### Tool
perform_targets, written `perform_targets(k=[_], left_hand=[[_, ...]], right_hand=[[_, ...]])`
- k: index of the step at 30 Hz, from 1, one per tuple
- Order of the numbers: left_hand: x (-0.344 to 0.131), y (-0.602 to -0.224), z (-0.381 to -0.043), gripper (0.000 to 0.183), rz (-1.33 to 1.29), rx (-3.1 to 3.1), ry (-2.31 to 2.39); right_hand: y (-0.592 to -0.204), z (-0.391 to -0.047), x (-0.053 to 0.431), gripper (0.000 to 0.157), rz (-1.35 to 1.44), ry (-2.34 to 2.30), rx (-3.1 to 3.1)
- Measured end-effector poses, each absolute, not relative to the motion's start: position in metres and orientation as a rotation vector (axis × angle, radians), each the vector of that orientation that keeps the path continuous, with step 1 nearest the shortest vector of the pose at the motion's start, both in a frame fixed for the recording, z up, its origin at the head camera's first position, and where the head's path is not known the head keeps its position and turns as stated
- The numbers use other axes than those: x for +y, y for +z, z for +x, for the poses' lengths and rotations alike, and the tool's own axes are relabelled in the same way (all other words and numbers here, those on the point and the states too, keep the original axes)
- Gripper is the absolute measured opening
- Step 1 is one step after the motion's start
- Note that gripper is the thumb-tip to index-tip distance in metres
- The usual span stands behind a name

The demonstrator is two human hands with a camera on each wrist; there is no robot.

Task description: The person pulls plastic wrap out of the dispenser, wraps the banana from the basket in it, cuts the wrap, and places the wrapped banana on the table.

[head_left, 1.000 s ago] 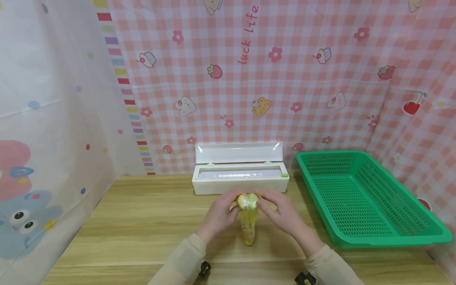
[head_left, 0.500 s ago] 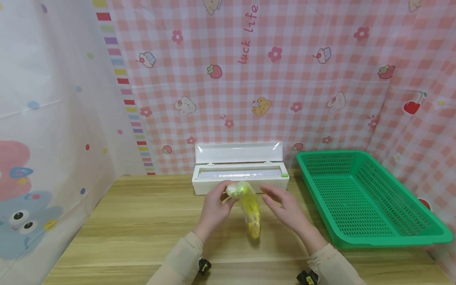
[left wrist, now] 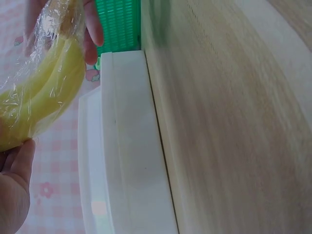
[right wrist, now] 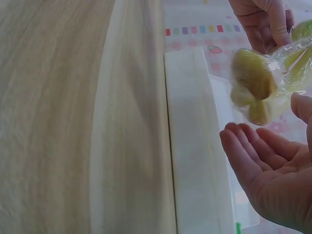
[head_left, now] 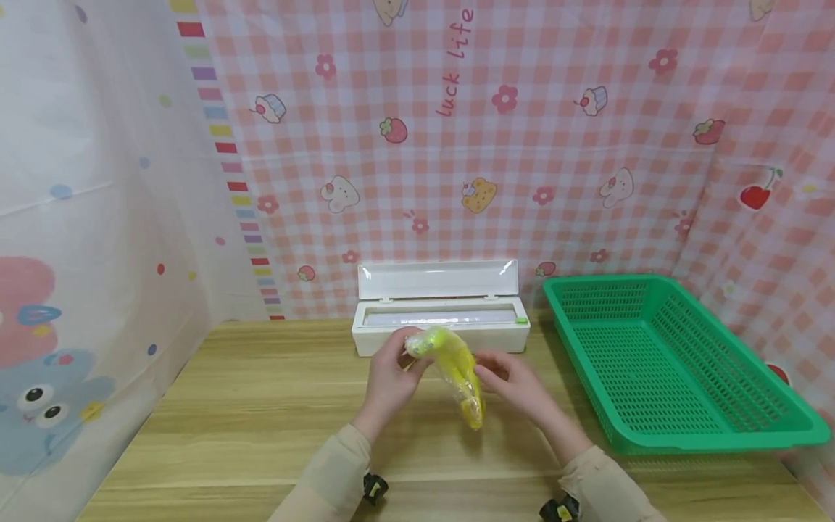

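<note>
A small bunch of yellow bananas (head_left: pixel 459 362), wrapped in clear shiny film, is held up above the table in front of a white box. My left hand (head_left: pixel 390 380) grips the bunch at its left end, thumb toward me; the left wrist view shows the thumb pressed on the wrapped bananas (left wrist: pixel 51 92). On the other side my right hand (head_left: pixel 518 384) is close to the bunch, fingertips right at its edge in the head view. Seen from the right wrist, that hand (right wrist: pixel 278 170) is palm up with loosely extended fingers, just below the wrapped bananas (right wrist: pixel 253 78).
Behind the hands stands the white cling film box (head_left: pixel 440 341), its lid (head_left: pixel 437 281) raised and a roll inside. A green plastic basket (head_left: pixel 711 441) occupies the right side of the wooden table (head_left: pixel 261 406). Patterned cloth hangs at the back and sides.
The wrapped bananas have turned, their lower end swinging right and upward, while the left hand lifted slightly. The right hand came off the bunch, then moved back close to it.
</note>
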State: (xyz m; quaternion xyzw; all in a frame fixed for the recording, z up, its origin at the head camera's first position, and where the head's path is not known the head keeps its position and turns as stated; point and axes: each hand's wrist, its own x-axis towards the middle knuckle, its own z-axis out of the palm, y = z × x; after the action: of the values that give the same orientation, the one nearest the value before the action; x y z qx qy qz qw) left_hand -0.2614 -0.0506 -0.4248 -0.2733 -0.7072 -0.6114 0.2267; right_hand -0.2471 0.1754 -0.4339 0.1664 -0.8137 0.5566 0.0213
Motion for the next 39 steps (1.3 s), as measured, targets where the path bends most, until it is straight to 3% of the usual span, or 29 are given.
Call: perform_targets(k=[12, 20, 29, 39], left_hand=[[-0.051, -0.426, -0.260, 0.043, -0.709, -1.976, -1.777], [-0.057, -0.428, -0.263, 0.042, -0.716, -2.046, -1.757], [-0.066, -0.417, -0.262, 0.065, -0.795, -2.173, -1.463], [-0.072, -0.418, -0.263, 0.038, -0.792, -2.253, -1.023]], right_hand=[[-0.436, -0.248, 0.174, 0.037, 0.468, 1.806, -2.568], [-0.439, -0.251, 0.174, 0.033, 0.273, 1.709, -2.598], [-0.435, -0.257, 0.183, 0.026, 0.227, 1.517, -2.601], [-0.430, -0.260, 0.186, 0.021, 0.310, 1.043, -2.618]])
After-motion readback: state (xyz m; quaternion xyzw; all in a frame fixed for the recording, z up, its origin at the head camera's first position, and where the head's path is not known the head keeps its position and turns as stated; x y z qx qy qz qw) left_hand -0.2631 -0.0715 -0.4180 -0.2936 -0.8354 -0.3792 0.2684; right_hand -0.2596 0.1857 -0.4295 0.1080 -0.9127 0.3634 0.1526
